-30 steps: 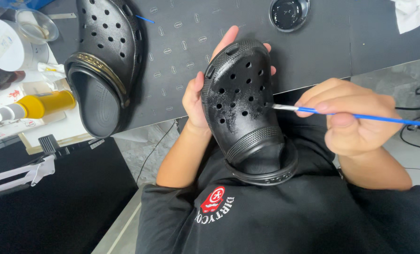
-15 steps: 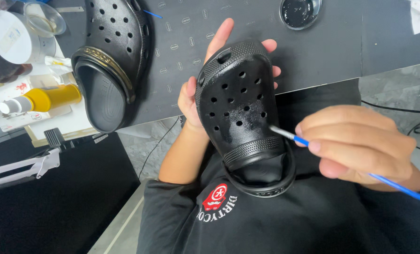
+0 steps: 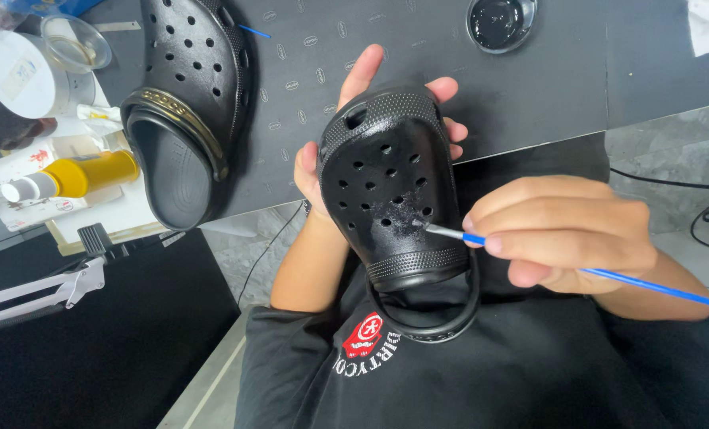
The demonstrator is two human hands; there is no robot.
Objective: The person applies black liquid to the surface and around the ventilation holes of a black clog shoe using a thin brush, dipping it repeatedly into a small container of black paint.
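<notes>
My left hand [image 3: 354,119] cradles a black perforated clog [image 3: 386,199] from beneath, toe pointing away from me, fingers showing past the toe. My right hand [image 3: 561,234] pinches a thin blue-handled paintbrush [image 3: 529,254]. Its tip touches the clog's upper near the holes, where a wet shiny patch shows. The clog's heel strap hangs over my black shirt.
A second black clog with a gold-trimmed strap [image 3: 184,103] lies on the dark mat [image 3: 307,48] at the left. A small dish of black paint [image 3: 500,22] sits at the far edge. A yellow bottle [image 3: 76,176], a clear cup [image 3: 75,44] and a white tub [image 3: 21,75] crowd the left side.
My right hand has moved the brush in from the clog's side onto its upper. The clog has shifted slightly toward the middle of the view.
</notes>
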